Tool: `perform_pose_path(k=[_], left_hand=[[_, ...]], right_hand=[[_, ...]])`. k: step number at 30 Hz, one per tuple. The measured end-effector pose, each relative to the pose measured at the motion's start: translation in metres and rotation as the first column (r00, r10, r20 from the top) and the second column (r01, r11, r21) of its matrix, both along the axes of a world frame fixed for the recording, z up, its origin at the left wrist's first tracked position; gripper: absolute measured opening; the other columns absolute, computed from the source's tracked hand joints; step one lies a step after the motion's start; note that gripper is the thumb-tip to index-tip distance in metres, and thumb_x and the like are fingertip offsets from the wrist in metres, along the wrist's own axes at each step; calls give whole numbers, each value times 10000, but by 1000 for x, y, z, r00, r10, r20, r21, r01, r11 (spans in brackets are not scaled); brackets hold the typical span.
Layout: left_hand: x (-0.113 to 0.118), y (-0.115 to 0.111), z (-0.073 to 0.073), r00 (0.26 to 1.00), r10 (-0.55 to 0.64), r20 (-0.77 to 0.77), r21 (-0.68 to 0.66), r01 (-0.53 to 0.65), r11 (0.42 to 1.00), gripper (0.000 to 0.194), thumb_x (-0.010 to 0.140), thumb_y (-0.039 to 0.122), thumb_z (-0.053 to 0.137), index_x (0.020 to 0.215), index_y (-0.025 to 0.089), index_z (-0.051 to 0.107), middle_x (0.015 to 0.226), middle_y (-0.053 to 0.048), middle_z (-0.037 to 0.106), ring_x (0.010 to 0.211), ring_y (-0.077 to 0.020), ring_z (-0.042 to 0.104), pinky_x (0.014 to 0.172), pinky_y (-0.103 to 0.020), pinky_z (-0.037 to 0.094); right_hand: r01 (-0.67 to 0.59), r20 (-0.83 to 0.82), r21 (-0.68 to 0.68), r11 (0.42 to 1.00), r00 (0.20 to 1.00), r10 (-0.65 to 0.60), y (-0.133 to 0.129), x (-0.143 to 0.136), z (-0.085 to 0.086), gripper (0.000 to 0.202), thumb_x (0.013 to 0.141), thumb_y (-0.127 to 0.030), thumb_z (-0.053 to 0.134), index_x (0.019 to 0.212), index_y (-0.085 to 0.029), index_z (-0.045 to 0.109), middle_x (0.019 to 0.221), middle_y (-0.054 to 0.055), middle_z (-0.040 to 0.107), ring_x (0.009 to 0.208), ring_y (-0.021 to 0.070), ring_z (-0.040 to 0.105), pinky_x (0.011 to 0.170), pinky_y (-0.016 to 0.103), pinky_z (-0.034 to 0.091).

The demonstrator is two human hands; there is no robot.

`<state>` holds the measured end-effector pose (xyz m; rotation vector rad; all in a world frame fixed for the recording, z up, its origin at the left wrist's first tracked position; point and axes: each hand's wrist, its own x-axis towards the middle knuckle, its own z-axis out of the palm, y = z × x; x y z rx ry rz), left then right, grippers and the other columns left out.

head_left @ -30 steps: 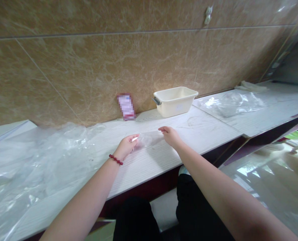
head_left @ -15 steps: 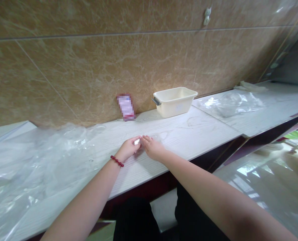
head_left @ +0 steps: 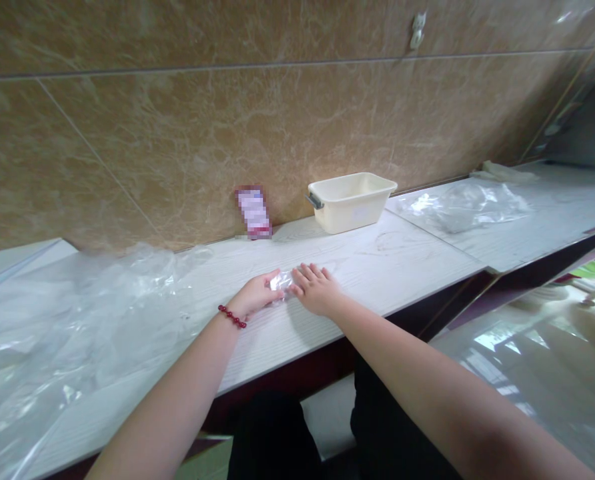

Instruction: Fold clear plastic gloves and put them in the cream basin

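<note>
A small clear plastic bag (head_left: 281,283) lies between my two hands on the white wood-grain counter (head_left: 257,353). My left hand (head_left: 257,293), with a red bead bracelet at the wrist, pinches the bag's left end, where something whitish and shiny shows that I cannot make out. My right hand (head_left: 317,288) lies flat on the bag's right part, palm down and fingers spread. What is under that palm is hidden.
A cream plastic basin (head_left: 352,210) with a grey handle stands by the tiled wall. Left of it a blurred-out phone-like object (head_left: 254,212) leans on the wall. Crumpled clear plastic bags (head_left: 127,320) cover the left side; another clear bag (head_left: 470,203) lies right.
My right hand has slid right, away from my left hand, and its fingers have spread. More of the clear bag shows between the hands. My left hand has hardly moved.
</note>
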<state>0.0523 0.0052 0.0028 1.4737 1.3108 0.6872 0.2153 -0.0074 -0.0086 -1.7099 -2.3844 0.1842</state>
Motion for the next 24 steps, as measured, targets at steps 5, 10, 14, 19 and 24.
perform_pose_path(k=[5, 10, 14, 19, 24], left_hand=[[1, -2, 3, 998, 4, 69, -21, -2, 1000, 766, 546, 95, 631, 1243, 132, 317, 1042, -73, 554, 721, -101, 531, 602, -185, 407], [1, -4, 7, 996, 1, 92, -33, 2, 999, 779, 528, 71, 625, 1242, 137, 320, 1089, -78, 533, 769, -114, 536, 630, -189, 409], [-1, -3, 6, 993, -7, 118, -37, 11, 999, 800, 528, 67, 627, 1253, 120, 296, 1092, -108, 528, 741, -110, 540, 617, -190, 408], [0, 1, 0, 984, 89, 154, 75, -102, 992, 785, 540, 88, 640, 1250, 144, 310, 1056, -96, 554, 771, -119, 547, 669, -199, 411], [4, 0, 2, 971, 177, 161, 151, -202, 968, 784, 582, 111, 620, 1274, 159, 256, 962, -77, 591, 729, -111, 552, 670, -208, 418]], right_hand=[[111, 29, -105, 988, 994, -109, 7, 9, 2, 569, 811, -497, 120, 1304, -219, 179, 1367, 29, 119, 1240, 241, 82, 936, 535, 20], [185, 4, -128, 974, 983, -186, 10, 15, -1, 569, 806, -504, 144, 1303, -228, 168, 1369, 20, 100, 1240, 251, 47, 887, 596, -56], [233, -101, -34, 972, 967, -235, 12, 19, -2, 555, 801, -469, 255, 1257, -156, 300, 1339, 100, 207, 1227, 293, 82, 883, 608, -34], [187, -470, 156, 970, 878, -93, 11, 16, 18, 324, 813, -281, 322, 1005, -132, 536, 1069, 135, 512, 1036, 217, 423, 898, 405, 282], [-156, -826, -429, 890, 467, -316, -10, -8, 35, 348, 813, -367, 323, 679, -130, 539, 699, 77, 568, 591, 131, 543, 619, 313, 454]])
